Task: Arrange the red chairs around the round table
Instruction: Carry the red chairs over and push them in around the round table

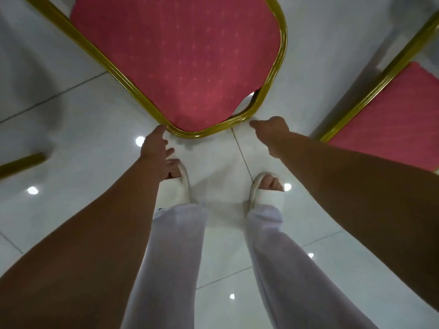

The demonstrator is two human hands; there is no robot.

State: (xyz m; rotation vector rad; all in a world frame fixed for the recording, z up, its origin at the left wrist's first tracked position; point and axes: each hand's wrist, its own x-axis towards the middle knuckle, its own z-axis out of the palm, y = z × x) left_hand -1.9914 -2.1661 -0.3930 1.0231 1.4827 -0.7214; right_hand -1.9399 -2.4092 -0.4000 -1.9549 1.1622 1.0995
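View from above, looking down at my own feet. Centre top: a red chair [180, 58], its dotted red cushion bordered by a gold frame [209, 131] whose rounded edge lies nearest to me, directly ahead of my toes. My left hand [156, 149] is released, fingers loosely spread, with one fingertip touching the frame at its lower left bend; it grasps nothing. My right hand [273, 132] reaches toward the frame's lower right corner with one finger extended, its tip just beside the gold tube; the remaining fingers are hidden behind the back of the hand, so I cannot tell whether it is released or clenched. Right edge: a second red chair [394, 115] with the same gold tubing, well apart from the first. Left edge: a short gold bar [22, 162], blurred. Below: white slippers [268, 191] and white trousers [171, 257] on a glossy white tiled floor [71, 138] that mirrors round ceiling lights.
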